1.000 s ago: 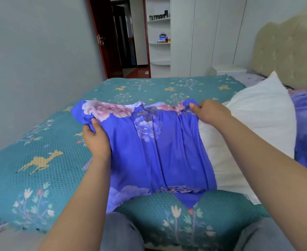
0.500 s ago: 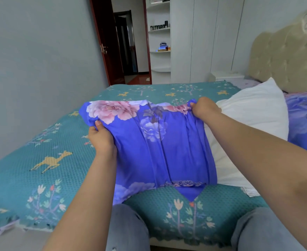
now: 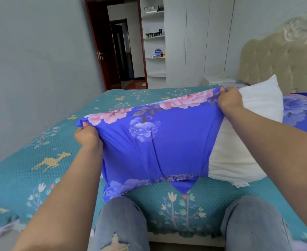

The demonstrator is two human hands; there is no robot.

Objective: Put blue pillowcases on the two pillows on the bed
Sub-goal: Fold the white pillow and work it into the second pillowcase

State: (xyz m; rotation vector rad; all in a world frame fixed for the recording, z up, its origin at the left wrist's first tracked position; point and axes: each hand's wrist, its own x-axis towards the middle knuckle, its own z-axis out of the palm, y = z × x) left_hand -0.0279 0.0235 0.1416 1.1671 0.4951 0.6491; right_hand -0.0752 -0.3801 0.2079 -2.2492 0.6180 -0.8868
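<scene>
A blue pillowcase with pink and lilac flowers hangs spread out above the bed. My left hand grips its upper left corner. My right hand grips its upper right corner, raised higher than the left. Its lower edge drapes onto the bedspread near my knees. A bare white pillow lies on the bed to the right, partly hidden behind the pillowcase and my right forearm. Further right, a second pillow in blue flowered fabric rests by the headboard, cut off by the frame edge.
The bed wears a teal bedspread with deer and tree prints. A beige padded headboard stands at the right. A white nightstand, a white wardrobe with shelves and an open dark door are beyond the bed.
Both hands have spread apart and lifted, stretching the bunched pillowcase wide. My right hand rose more, so the top edge slants up to the right.
</scene>
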